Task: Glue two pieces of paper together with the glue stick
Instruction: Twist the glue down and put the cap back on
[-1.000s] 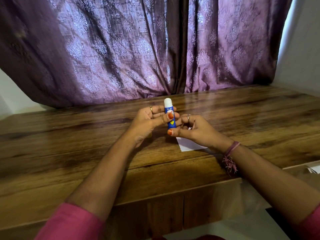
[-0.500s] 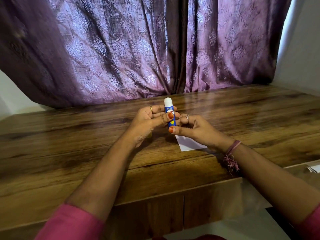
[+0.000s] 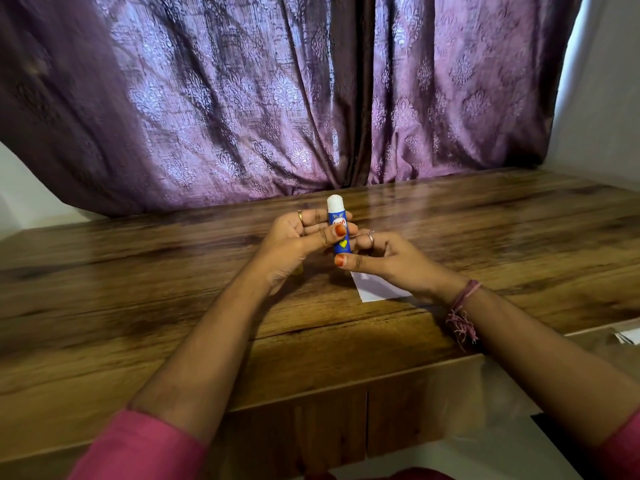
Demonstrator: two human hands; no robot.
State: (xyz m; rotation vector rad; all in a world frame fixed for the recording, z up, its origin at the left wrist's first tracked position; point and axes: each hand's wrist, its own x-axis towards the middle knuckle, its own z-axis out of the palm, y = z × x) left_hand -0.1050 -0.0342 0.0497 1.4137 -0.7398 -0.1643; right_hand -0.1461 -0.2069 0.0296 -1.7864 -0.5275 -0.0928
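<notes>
Purple curtains [image 3: 263,109] with a pale damask pattern hang down behind a glossy wooden table [image 3: 138,299], their hems touching its far edge, and a strip of white wall shows on either side. Over the middle of the tabletop the person holds a glue stick [image 3: 340,227] upright: a blue tube with a red and yellow label and a white top. The left hand [image 3: 294,242] grips it, fingers curled round the back of the tube and the thumb, nail painted orange, pressed across the front of the label. A gold ring sits on one of that hand's fingers.

The right hand [image 3: 391,259] is at the bottom end of the tube, thumb just below the base and fingers curled in behind it (whether it actually pinches the base or merely touches it I cannot tell from here). It wears a silver ring, and a pink thread bracelet [image 3: 462,313] with a frayed tassel hangs at the wrist.

Beneath the right hand a white piece of paper [image 3: 377,289] lies flat on the wood, mostly covered by the hand, one corner showing. Both forearms come out of pink sleeves [image 3: 138,448] at the near edge
</notes>
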